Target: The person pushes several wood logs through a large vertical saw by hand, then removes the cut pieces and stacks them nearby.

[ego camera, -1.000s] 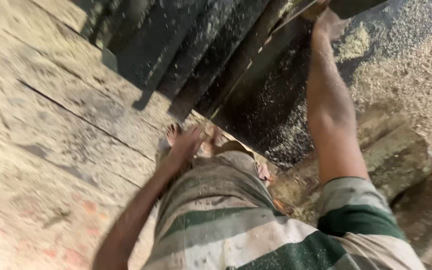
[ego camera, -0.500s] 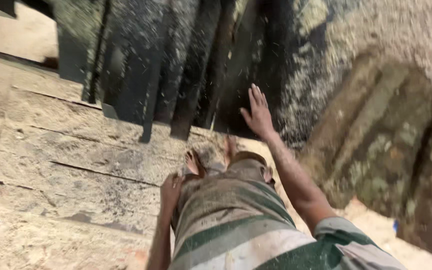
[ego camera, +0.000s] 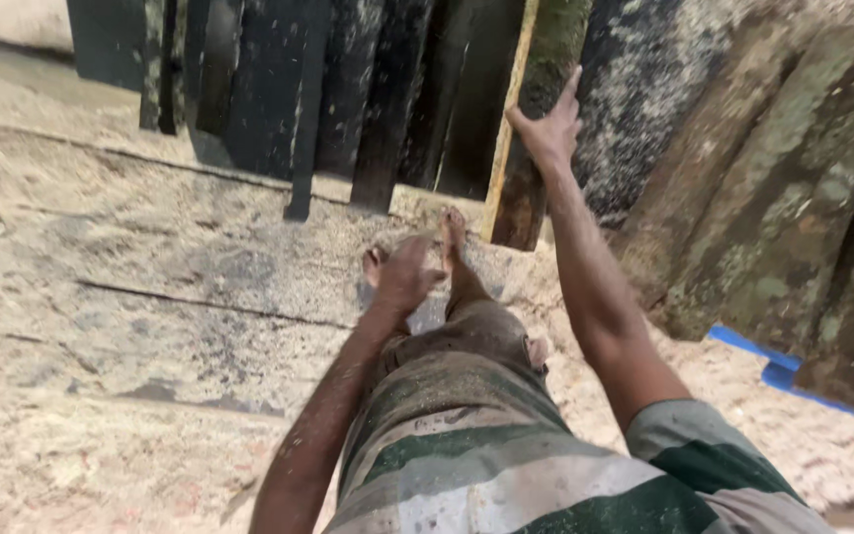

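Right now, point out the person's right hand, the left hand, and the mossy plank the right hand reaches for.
right hand [ego camera: 546,124], head view, back of the palm.
left hand [ego camera: 404,277], head view, back of the hand.
mossy plank [ego camera: 555,30], head view, upper green face.

Site: a sawmill or timber yard, open to daylight. Evidence: dark, weathered sawn planks [ego camera: 279,89] standing in a row; rough, moss-stained grey-green log slabs [ego camera: 783,178] leaning at right; pale sawdust [ego camera: 71,465] coating the cracked, sandy concrete floor [ego camera: 150,257]. A strip of blue plastic sheet [ego camera: 773,366] lies under the slabs.
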